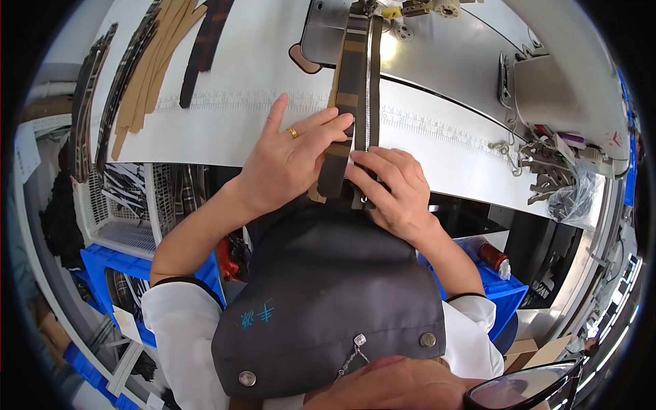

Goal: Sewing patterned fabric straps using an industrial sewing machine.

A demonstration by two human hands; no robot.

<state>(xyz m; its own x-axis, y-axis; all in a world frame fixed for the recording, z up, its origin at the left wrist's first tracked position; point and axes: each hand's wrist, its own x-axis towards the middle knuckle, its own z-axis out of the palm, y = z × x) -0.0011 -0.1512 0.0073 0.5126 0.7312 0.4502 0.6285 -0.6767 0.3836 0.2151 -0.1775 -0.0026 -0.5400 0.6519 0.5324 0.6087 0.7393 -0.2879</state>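
Note:
A long dark plaid fabric strip [352, 75] with brown bands runs from the sewing machine's presser area [372, 8] toward me. Beside it on the right lies a dark zipper [370, 82] with metal teeth; its near end hangs at the table's front edge. My left hand [290, 154], with a gold ring on it, grips the strip's left part between fingertips, one finger raised. My left thumb is hidden. My right hand [393, 188] is closed on the zipper's tape near its lower end, fingertips close to the gap between strip and zipper. Tan backing [319, 188] shows under the strip.
Tan strips [154, 68] and plaid strips [130, 68] lie at the far left of the white table [266, 130] marked with a ruler. At right are zipper parts [550, 174] and a plastic bag [577, 198]. Blue crates [99, 263] stand below.

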